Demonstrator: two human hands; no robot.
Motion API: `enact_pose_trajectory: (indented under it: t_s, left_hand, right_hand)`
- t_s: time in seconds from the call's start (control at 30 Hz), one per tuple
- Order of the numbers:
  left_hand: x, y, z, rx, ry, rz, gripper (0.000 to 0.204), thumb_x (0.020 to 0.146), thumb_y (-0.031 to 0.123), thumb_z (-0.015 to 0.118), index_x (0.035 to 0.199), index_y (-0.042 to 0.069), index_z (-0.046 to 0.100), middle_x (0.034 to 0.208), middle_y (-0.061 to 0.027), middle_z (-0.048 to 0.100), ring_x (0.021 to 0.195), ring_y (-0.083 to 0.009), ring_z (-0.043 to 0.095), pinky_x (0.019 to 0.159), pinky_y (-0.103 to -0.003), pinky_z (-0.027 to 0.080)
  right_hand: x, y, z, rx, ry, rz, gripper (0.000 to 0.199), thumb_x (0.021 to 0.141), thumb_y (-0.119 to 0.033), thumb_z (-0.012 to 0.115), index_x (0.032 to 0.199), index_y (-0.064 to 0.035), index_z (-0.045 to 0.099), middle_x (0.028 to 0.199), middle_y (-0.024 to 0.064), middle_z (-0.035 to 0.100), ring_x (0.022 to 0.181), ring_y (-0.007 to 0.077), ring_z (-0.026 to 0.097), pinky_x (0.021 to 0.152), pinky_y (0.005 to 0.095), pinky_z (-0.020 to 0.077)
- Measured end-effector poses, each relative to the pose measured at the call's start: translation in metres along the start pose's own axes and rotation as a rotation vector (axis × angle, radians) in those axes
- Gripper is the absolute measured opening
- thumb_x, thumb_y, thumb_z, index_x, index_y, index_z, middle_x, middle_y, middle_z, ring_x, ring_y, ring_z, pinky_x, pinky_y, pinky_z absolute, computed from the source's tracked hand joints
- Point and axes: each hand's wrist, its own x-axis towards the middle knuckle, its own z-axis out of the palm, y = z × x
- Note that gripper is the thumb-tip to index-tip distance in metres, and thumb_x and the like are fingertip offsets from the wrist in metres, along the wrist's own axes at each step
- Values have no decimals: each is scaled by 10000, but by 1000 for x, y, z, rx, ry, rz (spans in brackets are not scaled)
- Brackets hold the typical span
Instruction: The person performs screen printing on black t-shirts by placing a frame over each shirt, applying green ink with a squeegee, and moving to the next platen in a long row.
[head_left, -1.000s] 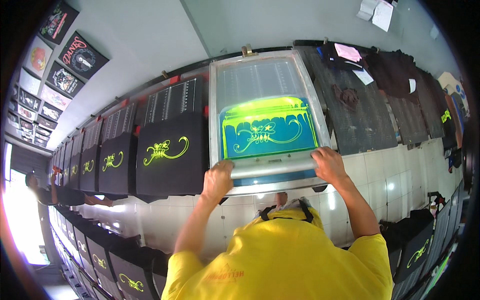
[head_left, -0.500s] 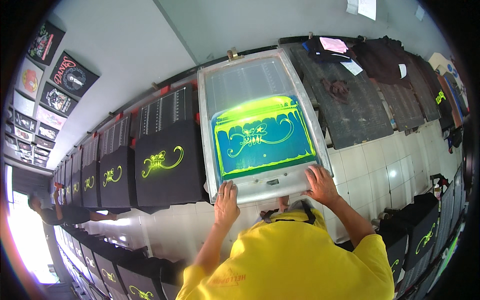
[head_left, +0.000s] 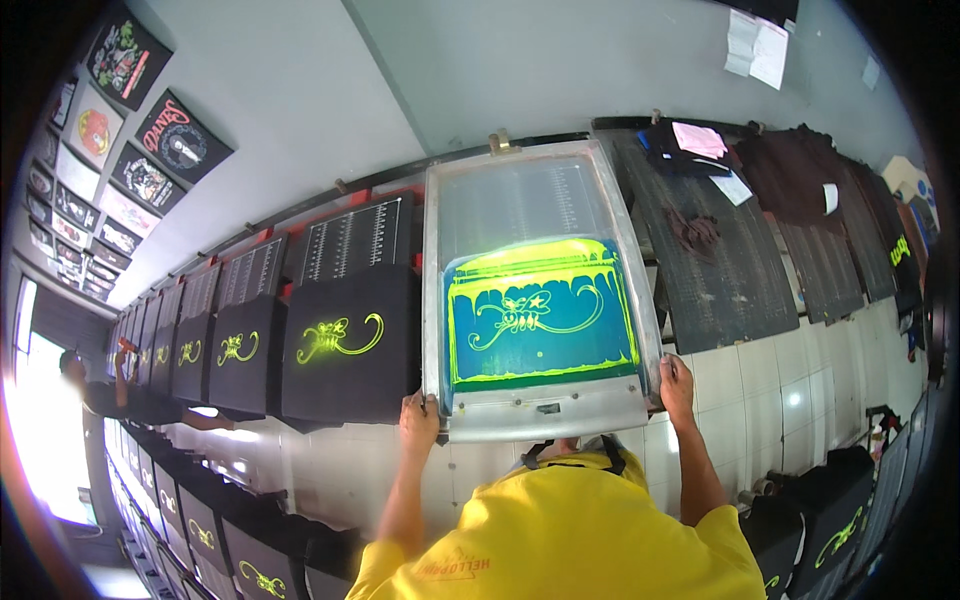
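Metal-framed screen (head_left: 560,352) w/ yellow ink (head_left: 535,257) sits btwn L hand (head_left: 418,417) & R hand (head_left: 677,388), both curled, can't tell on what.

One framed screen (head_left: 541,318), two bare hands (head_left: 419,420) (head_left: 677,390), one pink cloth (head_left: 700,140)

The metal-framed printing screen (head_left: 540,300), its blue stencil (head_left: 500,362) edged and streaked with fluorescent yellow-green ink (head_left: 535,258), extended lengthwise over the table (head_left: 722,285).

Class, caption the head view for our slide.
Left hand and right hand flank the near end of a framed screen with yellow-green ink, beside printed black cloth.
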Motion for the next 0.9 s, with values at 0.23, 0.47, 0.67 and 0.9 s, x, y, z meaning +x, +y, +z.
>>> enact_pose_trajectory:
  t_s: [0.23,0.47,0.67,0.9]
  left_hand:
    - [15,-6,15,-46,66,-145,248,911,196,551,894,-14,682,885,-234,666,830,-420,645,754,-456,518]
    - [21,8,9,-16,110,-300,348,925,288,560,797,-17,664,736,-247,629,739,-442,625,678,-465,491]
    - [22,19,3,-39,78,-436,393,921,368,568,801,8,672,801,-243,640,815,-448,616,733,-494,484]
    - [17,20,6,-71,114,-459,408,921,396,566,836,16,686,834,-224,654,851,-427,627,761,-486,492]
  right_hand:
    - [10,16,24,112,110,14,320,939,-231,549,831,70,544,676,153,506,641,240,455,628,390,403]
    - [14,-9,16,41,32,47,326,947,-246,526,879,71,548,759,189,546,699,307,496,704,412,424]
    - [14,3,17,51,-12,94,361,964,-268,506,1031,76,591,972,236,618,913,372,577,850,438,441]
    - [16,-2,13,93,-56,125,358,963,-260,497,1023,81,590,957,232,614,895,357,578,844,429,442]
